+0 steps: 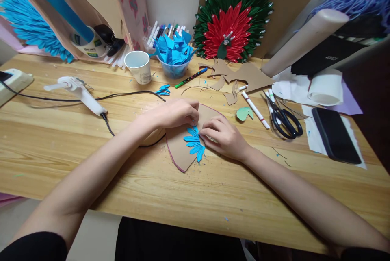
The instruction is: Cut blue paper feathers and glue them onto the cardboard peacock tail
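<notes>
A piece of brown cardboard [177, 149] with a purple edge lies flat on the wooden table. Narrow blue folded petals [193, 144] fan out on it from a curved inner edge. My left hand [180, 113] is over the cardboard's upper part, its fingers curled and its fingertips closed together at the top petal. From the right, my right hand [224, 137] reaches in, thumb and fingers pinched beside the petals' inner ends. What either pinch holds is hidden by the fingers.
A glue gun [81, 95] with a black cord lies left. Behind stand a paper cup [138, 67] and a bowl of blue folded pieces [174, 70]. Scissors [283, 118], a marker [255, 109], cardboard scraps [250, 77] and a phone [335, 135] lie right.
</notes>
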Demonstrator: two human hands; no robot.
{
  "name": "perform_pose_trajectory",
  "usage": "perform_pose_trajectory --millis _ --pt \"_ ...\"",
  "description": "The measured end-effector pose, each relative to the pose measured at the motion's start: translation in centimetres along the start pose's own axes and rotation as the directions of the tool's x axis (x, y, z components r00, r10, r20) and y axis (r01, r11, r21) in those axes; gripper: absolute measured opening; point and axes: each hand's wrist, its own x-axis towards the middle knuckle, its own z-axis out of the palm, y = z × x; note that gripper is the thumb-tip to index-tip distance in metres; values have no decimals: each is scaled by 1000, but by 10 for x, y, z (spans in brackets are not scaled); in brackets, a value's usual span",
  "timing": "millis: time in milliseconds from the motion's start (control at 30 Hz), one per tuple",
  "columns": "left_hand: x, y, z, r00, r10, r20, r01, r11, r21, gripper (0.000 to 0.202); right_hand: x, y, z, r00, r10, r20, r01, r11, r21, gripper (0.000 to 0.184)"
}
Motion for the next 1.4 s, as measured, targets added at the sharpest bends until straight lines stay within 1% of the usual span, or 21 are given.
perform_pose_trajectory --millis 200,333,467,600,700,900,1033,1167,1267,1400 --pt "0 3 -1 1000 -14 13 14 1000 26 15 0 0 0 1000 -17 10 17 1000 -16 14" --pt "1 7 -5 999 -33 43 34 999 -9 13 0 0 0 1000 -13 -16 13 1000 -2 12" --pt "0 7 -8 996 -73 41 75 996 -54 10 1 -1 -2 995 60 -76 -56 997 46 11" --pt "-2 4 -7 995 -79 62 82 995 -57 9 3 -3 -3 986 156 -62 -152 985 78 9" --pt "-1 2 -5 994 -79 79 85 994 -70 8 3 -2 -3 978 204 -47 -199 975 100 9" --pt "0 3 -3 991 -94 94 102 991 -83 9 3 -1 -2 975 220 -42 -212 967 139 9" --pt "0 4 -3 992 -84 93 94 989 -113 10 3 0 -1 974 221 -41 -210 962 175 10" --pt "0 6 -5 985 -133 110 149 978 -147 11 2 0 0 973 228 -36 -218 960 178 10" --pt "0 8 -11 981 -167 97 182 967 -177 12 2 0 0 973 228 -45 -217 959 183 11" --pt "-4 8 -23 986 -163 25 164 956 -245 13 2 0 0 970 239 -46 -227 955 189 11"
